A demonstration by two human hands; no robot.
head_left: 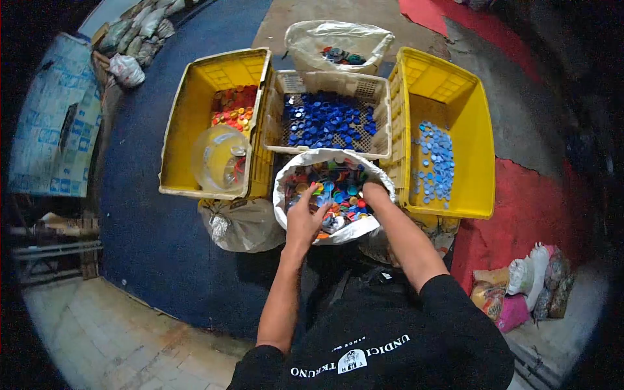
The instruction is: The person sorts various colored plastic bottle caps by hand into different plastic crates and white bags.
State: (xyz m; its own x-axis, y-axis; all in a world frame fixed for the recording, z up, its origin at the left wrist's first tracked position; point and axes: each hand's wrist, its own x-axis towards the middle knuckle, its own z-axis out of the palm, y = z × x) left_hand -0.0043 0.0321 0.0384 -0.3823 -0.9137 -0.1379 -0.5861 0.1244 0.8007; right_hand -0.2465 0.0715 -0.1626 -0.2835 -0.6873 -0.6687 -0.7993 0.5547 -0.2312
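Note:
A white sack (283, 209) with its mouth rolled wide is full of mixed bottle caps (338, 195) in blue, red, orange, green and white. My left hand (304, 218) reaches over the near left side of the sack, thumb and fingers apart among the caps. A small orange cap lies right at its fingertips. My right hand (375, 194) dips into the right side of the sack, its fingers hidden among the caps. Behind the sack, a white crate (385, 123) holds dark blue caps (328, 120).
The left yellow crate (170, 156) holds red and orange caps (234, 107) and a clear round tub (211, 156). Light blue caps (437, 159) lie in the right yellow crate (478, 143). Another sack (302, 39) stands behind; filled bags (520, 276) sit at the lower right.

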